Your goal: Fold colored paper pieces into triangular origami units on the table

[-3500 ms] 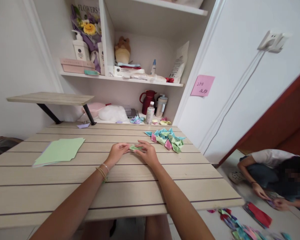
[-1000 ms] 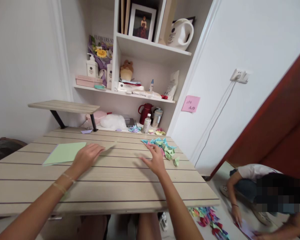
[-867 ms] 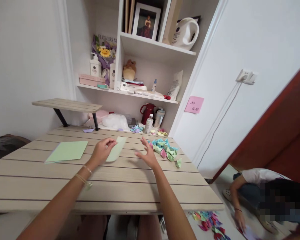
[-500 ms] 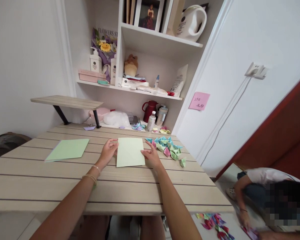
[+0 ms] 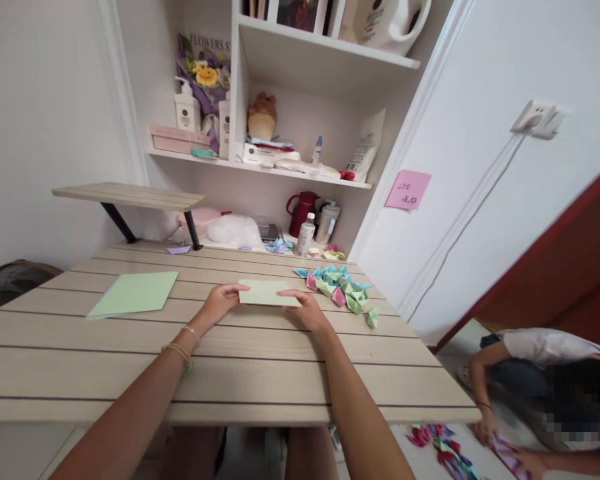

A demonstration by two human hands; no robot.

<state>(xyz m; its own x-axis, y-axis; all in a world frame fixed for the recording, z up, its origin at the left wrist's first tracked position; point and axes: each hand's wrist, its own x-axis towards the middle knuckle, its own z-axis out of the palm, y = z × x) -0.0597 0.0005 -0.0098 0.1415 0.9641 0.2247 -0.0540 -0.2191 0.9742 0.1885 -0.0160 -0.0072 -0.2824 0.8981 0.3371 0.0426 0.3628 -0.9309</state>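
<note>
A pale green sheet of paper [image 5: 265, 293] is held level between my two hands over the middle of the table. My left hand [image 5: 223, 299] pinches its left edge, thumb on top. On the opposite edge, my right hand [image 5: 305, 309] grips it with the thumb laid over the paper. It shows as a shallow strip; I cannot tell whether it is folded or only tipped away. Just right of my right hand lies a cluster of folded paper pieces [image 5: 337, 285] in blue, green and pink. A stack of green paper sheets [image 5: 135, 293] rests to the left.
A small raised stand [image 5: 130, 195] occupies the table's back left. Behind the table, a bottle [image 5: 305, 235] and a red jug [image 5: 302, 212] stand below the shelves. At right, a person [image 5: 540, 353] crouches on the floor, handling paper beside colourful folded pieces [image 5: 443, 448].
The green sheet, seen nearly square before, now appears as a low strip. My right hand has turned inward, its thumb over the paper. My view has shifted slightly.
</note>
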